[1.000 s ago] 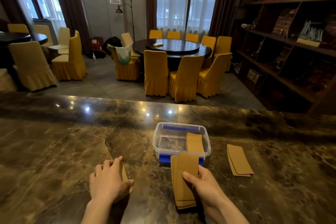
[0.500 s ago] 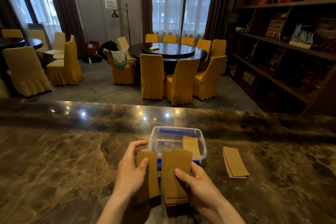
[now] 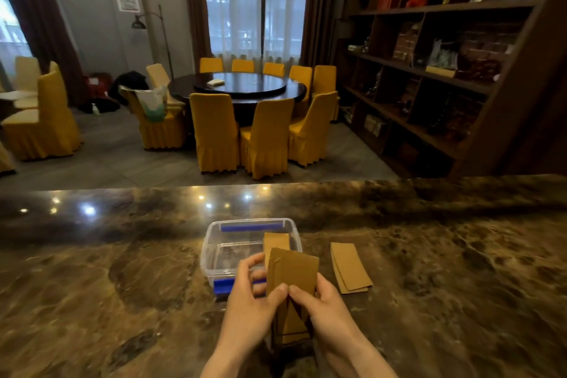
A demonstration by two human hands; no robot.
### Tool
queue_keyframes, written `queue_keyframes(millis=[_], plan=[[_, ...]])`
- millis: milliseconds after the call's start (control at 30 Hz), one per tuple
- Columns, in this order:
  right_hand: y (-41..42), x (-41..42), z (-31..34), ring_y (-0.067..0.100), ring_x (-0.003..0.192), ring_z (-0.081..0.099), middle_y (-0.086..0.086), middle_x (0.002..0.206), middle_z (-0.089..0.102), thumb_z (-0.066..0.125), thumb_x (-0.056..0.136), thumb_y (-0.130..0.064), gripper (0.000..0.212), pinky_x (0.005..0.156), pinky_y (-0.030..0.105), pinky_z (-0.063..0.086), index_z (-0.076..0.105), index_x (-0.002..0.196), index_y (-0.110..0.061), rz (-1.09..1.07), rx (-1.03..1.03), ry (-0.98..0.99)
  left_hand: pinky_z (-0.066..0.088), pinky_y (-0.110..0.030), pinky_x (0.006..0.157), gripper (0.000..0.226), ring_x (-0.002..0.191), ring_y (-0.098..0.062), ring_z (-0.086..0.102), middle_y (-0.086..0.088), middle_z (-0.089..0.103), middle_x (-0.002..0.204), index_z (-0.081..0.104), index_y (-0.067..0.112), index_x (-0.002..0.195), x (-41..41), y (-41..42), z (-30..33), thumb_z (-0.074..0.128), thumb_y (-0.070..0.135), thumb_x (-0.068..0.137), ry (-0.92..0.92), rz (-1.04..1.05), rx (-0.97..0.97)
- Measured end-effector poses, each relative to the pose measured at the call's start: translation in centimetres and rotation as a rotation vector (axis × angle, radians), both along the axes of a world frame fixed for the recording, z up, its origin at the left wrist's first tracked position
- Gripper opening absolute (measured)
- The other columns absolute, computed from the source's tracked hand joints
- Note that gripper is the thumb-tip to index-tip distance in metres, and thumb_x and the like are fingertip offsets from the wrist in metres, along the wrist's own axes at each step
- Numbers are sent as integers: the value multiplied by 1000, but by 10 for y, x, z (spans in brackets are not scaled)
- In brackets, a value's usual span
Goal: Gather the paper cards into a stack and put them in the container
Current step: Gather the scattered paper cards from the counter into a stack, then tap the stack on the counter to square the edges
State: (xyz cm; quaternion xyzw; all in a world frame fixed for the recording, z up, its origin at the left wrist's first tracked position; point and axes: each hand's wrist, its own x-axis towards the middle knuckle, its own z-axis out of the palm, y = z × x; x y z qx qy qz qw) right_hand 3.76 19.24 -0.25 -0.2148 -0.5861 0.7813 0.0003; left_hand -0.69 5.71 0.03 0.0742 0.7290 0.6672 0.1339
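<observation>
Both hands hold one upright stack of brown paper cards (image 3: 294, 273) just in front of the clear plastic container (image 3: 214, 242) with blue clips. My left hand (image 3: 251, 301) grips the stack's left side, and my right hand (image 3: 319, 304) grips its right side, thumbs meeting on the front. One brown card (image 3: 276, 241) leans inside the container at its right. A small pile of brown cards (image 3: 349, 270) lies flat on the counter to the right of the container.
The dark marble counter (image 3: 122, 285) spreads wide on both sides. Beyond its far edge are yellow-covered chairs (image 3: 214, 129) around a round dark table (image 3: 242, 86), and wooden shelves (image 3: 445, 70) stand at the right.
My left hand picked a card off the counter at the left and brought it onto the stack in my right hand. Both hands now hold one stack, nearer the container.
</observation>
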Motion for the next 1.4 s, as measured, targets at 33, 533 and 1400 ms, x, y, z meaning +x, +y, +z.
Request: queue_keyframes(millis=[33,533,1400], plan=[[8,1,-2,29,101,77,12,107,81,59,98,-2,28,84,41,63,67,122,-15,-22,-4,-21,63,-26,75,55,90,-10,75,2,73,109,50,29,127,2,8,-2,76,3,85,-6,-38,-68],[130,-13,-1,16,87,69,-1,92,70,72,85,3,32,83,37,60,59,102,-21,-380,657,-226,58,-42,96,52,96,-14,72,9,73,101,52,32,119,-27,158,-10,82,21,79,-102,-56,-322],[160,-56,-31,16,105,66,0,114,74,61,98,-33,29,95,32,52,72,121,-19,-251,656,-454,58,-42,94,60,105,-19,66,1,67,114,55,27,111,-68,196,-38,87,30,60,-248,-109,-592]])
